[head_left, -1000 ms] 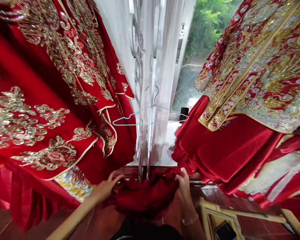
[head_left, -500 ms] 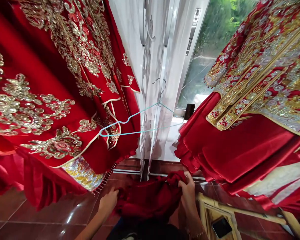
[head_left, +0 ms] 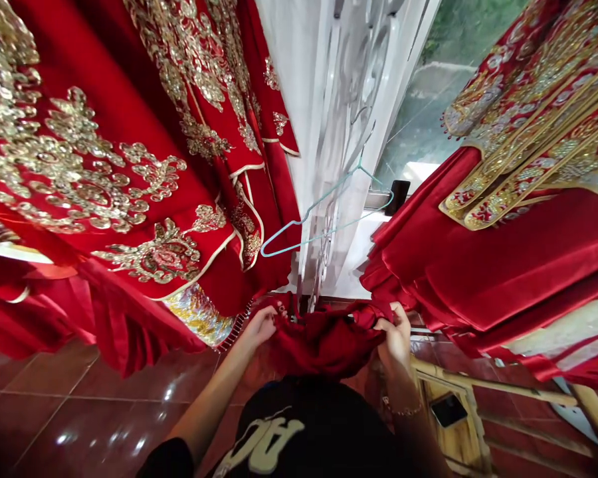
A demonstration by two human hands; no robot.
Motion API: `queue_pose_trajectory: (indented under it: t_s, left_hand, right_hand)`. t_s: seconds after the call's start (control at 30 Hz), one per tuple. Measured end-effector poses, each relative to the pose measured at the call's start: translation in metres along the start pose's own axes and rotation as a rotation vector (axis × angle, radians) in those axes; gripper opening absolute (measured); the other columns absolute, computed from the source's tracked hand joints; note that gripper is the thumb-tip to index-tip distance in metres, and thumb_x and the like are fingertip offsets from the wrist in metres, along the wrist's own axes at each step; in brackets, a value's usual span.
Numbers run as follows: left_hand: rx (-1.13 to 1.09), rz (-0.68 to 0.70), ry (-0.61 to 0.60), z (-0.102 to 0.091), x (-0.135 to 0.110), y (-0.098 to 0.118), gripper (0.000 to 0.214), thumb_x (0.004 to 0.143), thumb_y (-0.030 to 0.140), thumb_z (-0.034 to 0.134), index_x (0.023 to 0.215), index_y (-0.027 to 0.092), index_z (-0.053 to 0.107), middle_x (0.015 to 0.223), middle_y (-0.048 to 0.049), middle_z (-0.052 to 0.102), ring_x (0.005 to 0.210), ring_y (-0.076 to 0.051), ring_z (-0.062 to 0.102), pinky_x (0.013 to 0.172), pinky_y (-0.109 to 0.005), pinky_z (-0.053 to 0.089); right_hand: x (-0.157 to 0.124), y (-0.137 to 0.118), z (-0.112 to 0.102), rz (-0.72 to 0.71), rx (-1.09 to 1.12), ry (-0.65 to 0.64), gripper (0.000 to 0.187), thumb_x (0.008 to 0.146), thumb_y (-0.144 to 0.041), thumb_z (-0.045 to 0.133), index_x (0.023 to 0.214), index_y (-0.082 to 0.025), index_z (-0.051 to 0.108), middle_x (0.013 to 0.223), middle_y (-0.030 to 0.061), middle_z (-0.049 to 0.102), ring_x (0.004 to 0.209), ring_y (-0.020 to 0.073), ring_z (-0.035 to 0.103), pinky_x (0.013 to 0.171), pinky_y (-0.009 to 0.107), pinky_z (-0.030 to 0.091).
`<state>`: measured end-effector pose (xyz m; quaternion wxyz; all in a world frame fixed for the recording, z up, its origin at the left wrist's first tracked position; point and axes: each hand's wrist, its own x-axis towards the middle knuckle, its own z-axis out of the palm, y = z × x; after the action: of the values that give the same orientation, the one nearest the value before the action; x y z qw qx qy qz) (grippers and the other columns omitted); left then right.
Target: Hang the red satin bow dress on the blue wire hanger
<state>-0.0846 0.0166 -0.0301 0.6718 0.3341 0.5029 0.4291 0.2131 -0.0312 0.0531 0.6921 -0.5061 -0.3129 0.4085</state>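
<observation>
A dark red garment is stretched between my two hands in front of my body, its cloth bunched and sagging in the middle. My left hand pinches its left edge, where small pale beads or trim show. At its right edge, my right hand grips the gathered cloth, thumb on top. Beyond the garment a thin light-blue hanger hangs bare from its metal hook, close to a white metal rack. What kind of garment I hold cannot be made out from its folds.
Red gowns with gold sequin embroidery hang close on the left. An embroidered red outfit hangs on the right, by a window. A wooden chair with a phone on it stands at lower right, on brown floor tiles.
Both hands have moved up and forward with the garment, spreading its upper edge wider. The view has shifted, so the hanger and gowns appear further right.
</observation>
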Motion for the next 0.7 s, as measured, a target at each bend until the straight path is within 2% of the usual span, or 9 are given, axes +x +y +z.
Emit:
queue_pose_trajectory:
  t_s: [0.1, 0.17, 0.2, 0.27, 0.37, 0.43, 0.5, 0.6, 0.7]
  left_hand:
    - [-0.186, 0.034, -0.132, 0.01, -0.012, 0.012, 0.034, 0.066, 0.024, 0.064, 0.098, 0.015, 0.069, 0.098, -0.0113, 0.072, 0.107, -0.031, 0.07, 0.099, -0.045, 0.05]
    - [-0.187, 0.102, -0.219, 0.019, -0.018, 0.019, 0.045, 0.07, 0.023, 0.067, 0.114, 0.016, 0.068, 0.115, -0.0126, 0.071, 0.113, -0.032, 0.068, 0.101, -0.044, 0.049]
    - [-0.095, 0.127, -0.242, 0.021, -0.02, 0.023, 0.046, 0.072, 0.024, 0.067, 0.117, 0.017, 0.067, 0.119, -0.0129, 0.07, 0.113, -0.031, 0.069, 0.099, -0.043, 0.05]
    - [0.296, 0.139, -0.182, 0.021, -0.019, 0.03, 0.037, 0.079, 0.027, 0.065, 0.114, 0.017, 0.069, 0.116, -0.0127, 0.072, 0.106, -0.03, 0.07, 0.094, -0.041, 0.053]
    - [0.823, 0.134, 0.1, 0.01, -0.016, 0.031, 0.03, 0.086, 0.021, 0.057, 0.112, 0.013, 0.068, 0.12, -0.0177, 0.068, 0.119, -0.034, 0.062, 0.104, -0.048, 0.046]
    - [0.935, 0.16, 0.218, 0.003, -0.016, 0.02, 0.038, 0.086, 0.014, 0.054, 0.123, 0.01, 0.062, 0.139, -0.0237, 0.055, 0.139, -0.039, 0.043, 0.115, -0.055, 0.033]
    - [0.979, 0.137, 0.115, 0.002, -0.018, 0.0, 0.043, 0.084, 0.011, 0.057, 0.128, 0.013, 0.059, 0.15, -0.0232, 0.044, 0.146, -0.04, 0.03, 0.118, -0.057, 0.026]
    - [0.993, 0.002, -0.148, 0.008, -0.021, -0.036, 0.029, 0.08, 0.014, 0.07, 0.108, 0.019, 0.067, 0.135, -0.0164, 0.058, 0.134, -0.036, 0.045, 0.114, -0.054, 0.034]
    - [0.906, -0.094, -0.201, 0.007, -0.019, -0.061, 0.027, 0.09, 0.03, 0.069, 0.114, 0.017, 0.066, 0.124, -0.0107, 0.064, 0.116, -0.027, 0.06, 0.1, -0.049, 0.05]
  right_hand:
    - [-0.002, -0.001, 0.009, 0.01, 0.012, -0.02, 0.02, 0.049, -0.011, 0.059, 0.063, -0.02, 0.05, 0.055, -0.0089, 0.045, 0.054, 0.0079, 0.037, 0.053, 0.021, 0.028]
    - [-0.004, -0.004, 0.017, 0.028, 0.035, -0.023, 0.021, 0.048, -0.01, 0.059, 0.063, -0.02, 0.049, 0.054, -0.0091, 0.044, 0.054, 0.0077, 0.036, 0.052, 0.021, 0.027]
    - [-0.005, -0.006, 0.021, 0.035, 0.049, -0.022, 0.021, 0.047, -0.01, 0.059, 0.063, -0.02, 0.049, 0.054, -0.0092, 0.044, 0.054, 0.0076, 0.036, 0.052, 0.021, 0.027]
    - [-0.008, -0.011, 0.027, 0.049, 0.074, -0.016, 0.022, 0.047, -0.01, 0.059, 0.064, -0.02, 0.049, 0.054, -0.0094, 0.044, 0.054, 0.0073, 0.035, 0.052, 0.021, 0.026]
    - [-0.014, -0.018, 0.029, 0.073, 0.079, -0.008, 0.024, 0.047, -0.009, 0.06, 0.065, -0.021, 0.049, 0.055, -0.0095, 0.045, 0.053, 0.0069, 0.034, 0.051, 0.021, 0.026]
    - [-0.018, -0.021, 0.031, 0.081, 0.078, -0.005, 0.025, 0.048, -0.009, 0.06, 0.066, -0.021, 0.049, 0.056, -0.0092, 0.046, 0.053, 0.0069, 0.035, 0.051, 0.021, 0.026]
    - [-0.022, -0.022, 0.035, 0.07, 0.087, -0.012, 0.024, 0.049, -0.009, 0.059, 0.067, -0.021, 0.048, 0.057, -0.0088, 0.045, 0.054, 0.0073, 0.035, 0.052, 0.022, 0.026]
    - [-0.028, -0.022, 0.045, 0.049, 0.097, -0.058, 0.024, 0.051, -0.01, 0.057, 0.067, -0.022, 0.044, 0.058, -0.0083, 0.041, 0.055, 0.008, 0.035, 0.052, 0.022, 0.027]
    - [-0.032, -0.021, 0.055, 0.07, 0.094, -0.089, 0.023, 0.05, -0.011, 0.056, 0.066, -0.022, 0.043, 0.058, -0.008, 0.041, 0.055, 0.0083, 0.034, 0.053, 0.023, 0.027]
